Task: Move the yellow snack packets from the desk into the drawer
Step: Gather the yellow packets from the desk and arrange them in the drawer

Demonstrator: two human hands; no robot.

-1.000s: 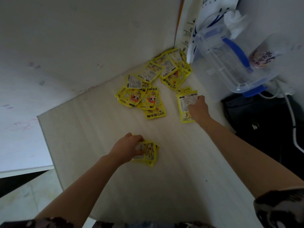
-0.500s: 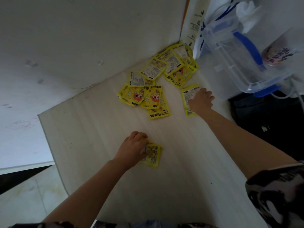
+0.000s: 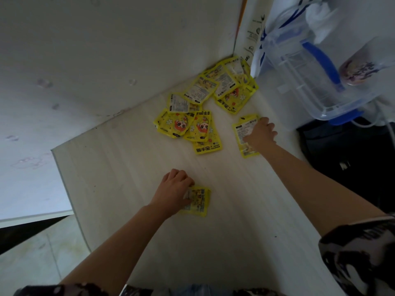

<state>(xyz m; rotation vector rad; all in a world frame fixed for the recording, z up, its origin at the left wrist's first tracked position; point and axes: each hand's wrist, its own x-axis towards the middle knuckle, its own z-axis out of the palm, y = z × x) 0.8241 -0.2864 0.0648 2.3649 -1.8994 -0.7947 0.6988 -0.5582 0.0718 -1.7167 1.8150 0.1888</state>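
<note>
Pressing flat, glossy yellow packets (image 3: 197, 200) against pale woodgrain desk (image 3: 224, 242)

The desk (image 3: 132, 167) is bare across its near half and along its left edge, so a hand can pass freely there. Toward the far right corner a loose heap of yellow packets (image 3: 205, 107) covers the surface, reaching up to the wall (image 3: 106, 50) behind. That wall closes the far edge completely. Along the right edge a clear plastic box (image 3: 299, 77) with a blue handle stands close beside the heap, leaving only a narrow strip between them. The right hand (image 3: 259, 133) rests on a packet in that strip, and the left hand (image 3: 174, 190) lies on a small stack (image 3: 198, 201) mid-desk, open desk all around it.
</note>
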